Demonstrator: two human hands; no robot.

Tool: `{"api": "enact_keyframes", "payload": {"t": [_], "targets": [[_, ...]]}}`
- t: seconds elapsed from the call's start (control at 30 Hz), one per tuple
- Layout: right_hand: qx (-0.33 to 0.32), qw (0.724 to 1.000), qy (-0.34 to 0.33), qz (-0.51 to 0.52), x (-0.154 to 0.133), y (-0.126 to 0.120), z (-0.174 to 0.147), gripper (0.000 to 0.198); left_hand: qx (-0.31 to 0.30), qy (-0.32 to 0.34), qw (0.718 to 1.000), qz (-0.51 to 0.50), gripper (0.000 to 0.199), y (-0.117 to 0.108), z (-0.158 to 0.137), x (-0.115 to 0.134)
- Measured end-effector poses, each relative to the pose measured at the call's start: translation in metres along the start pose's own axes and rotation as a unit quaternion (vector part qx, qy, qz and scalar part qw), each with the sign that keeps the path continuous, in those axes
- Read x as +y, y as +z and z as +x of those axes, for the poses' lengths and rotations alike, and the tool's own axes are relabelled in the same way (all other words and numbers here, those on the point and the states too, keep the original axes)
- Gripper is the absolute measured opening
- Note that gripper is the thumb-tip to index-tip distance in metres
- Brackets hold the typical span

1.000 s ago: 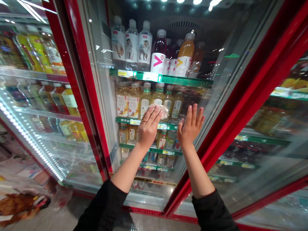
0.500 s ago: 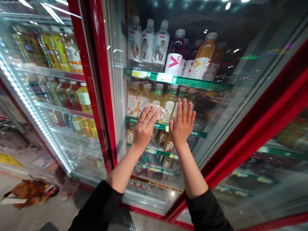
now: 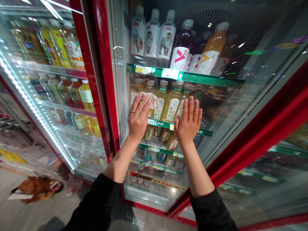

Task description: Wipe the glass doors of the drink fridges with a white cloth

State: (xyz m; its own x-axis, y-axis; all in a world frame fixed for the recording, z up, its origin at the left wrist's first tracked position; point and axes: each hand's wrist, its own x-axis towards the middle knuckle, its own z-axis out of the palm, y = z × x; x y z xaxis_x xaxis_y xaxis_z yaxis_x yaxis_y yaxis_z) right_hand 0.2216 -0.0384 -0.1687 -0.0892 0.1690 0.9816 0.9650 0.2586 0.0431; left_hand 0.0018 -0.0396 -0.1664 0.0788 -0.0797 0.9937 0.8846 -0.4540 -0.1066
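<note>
My left hand [image 3: 139, 117] presses a crumpled pale cloth [image 3: 152, 99] against the glass door [image 3: 216, 102] of a drinks fridge. Its fingers reach up over the cloth, and a thin ring shows on one of them. To the right, my right hand [image 3: 189, 122] rests flat on the same glass, fingers stretched upward, with nothing in it. Behind the glass, tea bottles [image 3: 172, 107] stand on a green-edged shelf [image 3: 204, 132] at hand height. The left hand and cloth hide some of the bottles.
Red door frames [image 3: 106, 77] border the glass on both sides. At left, another lit fridge holds several bottles [image 3: 57, 45]. Bottles with tiger labels [image 3: 151, 38] stand on the upper shelf. A brown plush-looking item [image 3: 33, 189] lies on the floor at lower left.
My left hand has slid the cloth leftward and slightly up across the glass, widening the gap between my hands. The view has shifted a little; my right hand stays flat on the glass.
</note>
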Motion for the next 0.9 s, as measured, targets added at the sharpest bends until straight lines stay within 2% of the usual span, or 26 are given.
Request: {"api": "enact_keyframes", "payload": {"t": [0.13,0.27,0.37,0.47,0.6,0.73,0.8,0.9], "targets": [[0.016,1.0,-0.009,-0.004,0.0,0.002,0.0,0.075,-0.016,0.012,1.0,-0.01,0.064,-0.005,-0.022,0.016],[-0.031,0.999,0.016,-0.013,0.001,0.003,0.0,0.074,-0.065,0.076,0.995,-0.029,0.062,0.004,-0.012,0.027],[-0.022,0.999,0.025,-0.014,0.002,0.005,-0.001,0.079,-0.076,0.099,0.992,-0.035,0.06,0.009,0.01,0.015],[-0.007,1.0,0.026,0.006,-0.005,0.003,0.001,0.085,-0.04,0.077,0.996,-0.021,0.06,0.006,0.022,-0.005],[-0.041,0.999,0.015,0.024,-0.032,-0.005,0.012,0.077,-0.005,0.023,1.0,-0.015,0.068,-0.008,0.0,-0.021],[-0.094,0.995,-0.015,0.043,-0.068,-0.007,0.026,0.07,-0.012,-0.014,0.999,-0.039,0.077,-0.017,-0.032,-0.018],[-0.116,0.991,-0.028,0.056,-0.083,-0.003,0.029,0.069,-0.028,-0.004,0.999,-0.047,0.075,-0.018,-0.035,-0.019],[-0.125,0.99,-0.032,0.058,-0.095,0.005,0.028,0.065,-0.057,0.027,0.996,-0.057,0.067,-0.017,-0.021,-0.035]]}}
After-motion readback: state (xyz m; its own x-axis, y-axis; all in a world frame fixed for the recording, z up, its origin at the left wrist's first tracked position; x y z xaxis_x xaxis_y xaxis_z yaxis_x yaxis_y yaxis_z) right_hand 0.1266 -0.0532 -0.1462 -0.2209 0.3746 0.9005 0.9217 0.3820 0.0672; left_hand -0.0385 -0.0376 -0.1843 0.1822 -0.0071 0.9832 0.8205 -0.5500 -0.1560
